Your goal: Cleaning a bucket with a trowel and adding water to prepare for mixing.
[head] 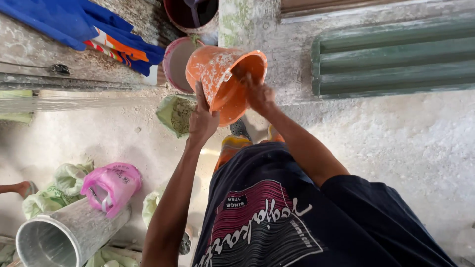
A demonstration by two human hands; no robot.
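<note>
I hold an orange plastic bucket (217,79), speckled with white, lifted in front of me and tilted with its mouth turned to the right. My left hand (203,118) grips its lower side wall. My right hand (260,94) is closed over the rim at the mouth. What is inside the bucket cannot be seen. Just below and left of the bucket an open green sack (175,114) with grainy material stands on the floor. My dark printed shirt (277,217) fills the lower middle.
A pink basin (175,62) and a dark red bucket (190,12) stand behind the orange one. Blue cloth (74,22) lies top left. A pink plastic bag (111,185), green bags (54,190) and a metal cylinder (64,235) sit lower left. Green corrugated sheet (396,54) is at right. Another person's foot (20,188) shows at the left edge.
</note>
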